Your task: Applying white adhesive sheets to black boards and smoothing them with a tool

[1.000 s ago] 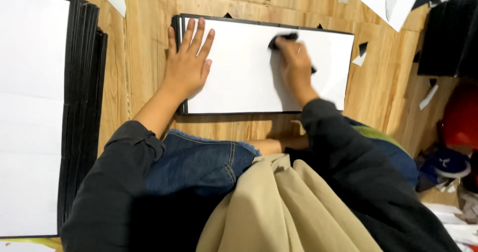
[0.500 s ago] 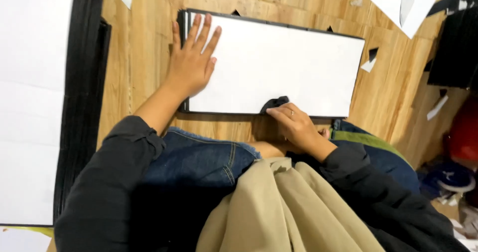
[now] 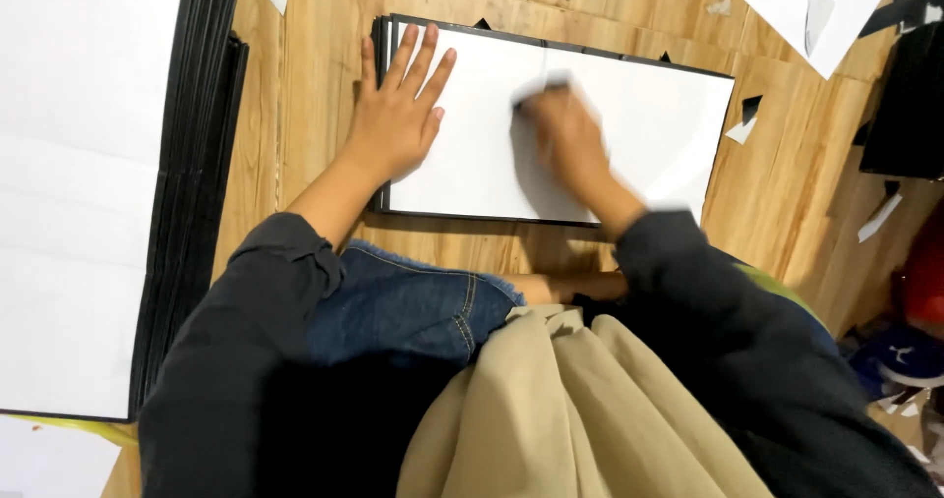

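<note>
Left hand (image 3: 398, 115) lies flat, fingers spread, on the white board (image 3: 649, 134) — right hand (image 3: 568, 144), blurred, grip unclear — black stack (image 3: 192, 164) leftward.

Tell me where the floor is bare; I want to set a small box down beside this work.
Bare wood runs between the tall stack on the left and the white board, and right of that board up to the black sheet. The top right is crowded with paper scraps. The left hand and right hand cover the board.
</note>
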